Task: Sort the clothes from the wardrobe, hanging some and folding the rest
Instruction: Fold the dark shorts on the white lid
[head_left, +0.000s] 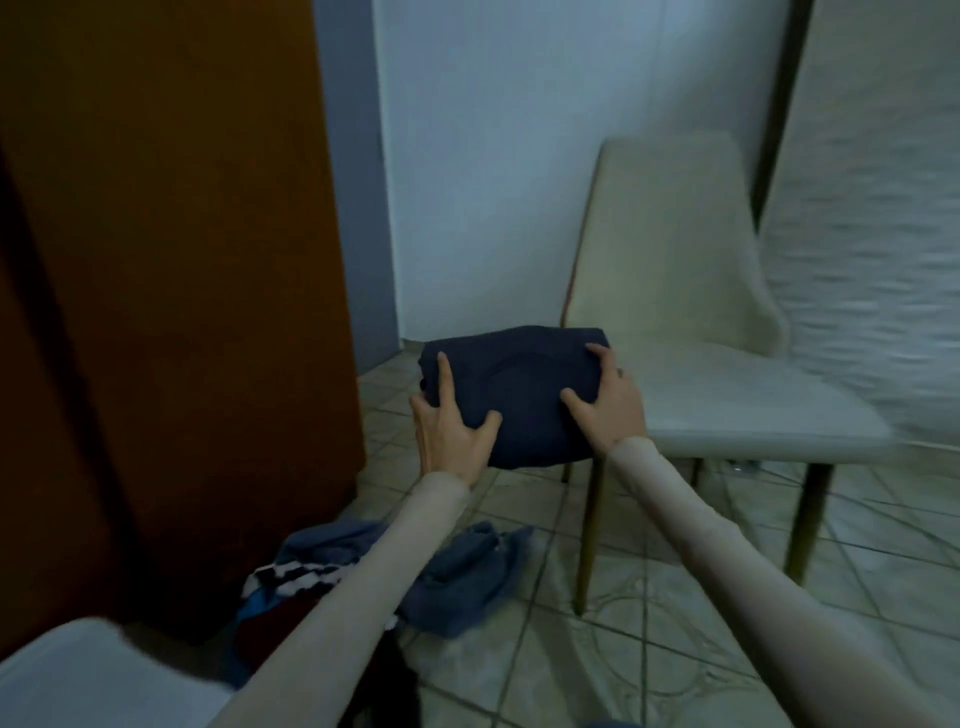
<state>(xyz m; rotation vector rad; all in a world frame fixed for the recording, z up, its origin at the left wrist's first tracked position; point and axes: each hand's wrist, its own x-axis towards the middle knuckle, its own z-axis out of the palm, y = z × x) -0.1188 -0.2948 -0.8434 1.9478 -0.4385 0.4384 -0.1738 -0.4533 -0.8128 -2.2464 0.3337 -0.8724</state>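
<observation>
The left hand (451, 426) and right hand (608, 402) grip the two ends of a folded navy garment (519, 395) at frame centre, thumbs on top, fingers curled round its edges. It is held above the tiled floor (675, 623), just left of a cream chair (701, 364). A heap of clothes (441, 571) lies lower left, beside a brown wardrobe (182, 260).

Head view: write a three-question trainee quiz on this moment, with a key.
1. True or false: the folded dark garment is held by both hands.
2. What lies on the floor tiles below the left arm? A) a heap of blue clothes B) shoes C) a hanger
3. Which piece of furniture stands just right of the garment?

Key: 1 true: left hand and right hand each keep a grip on it. 2 A. 3 the cream chair.
</observation>
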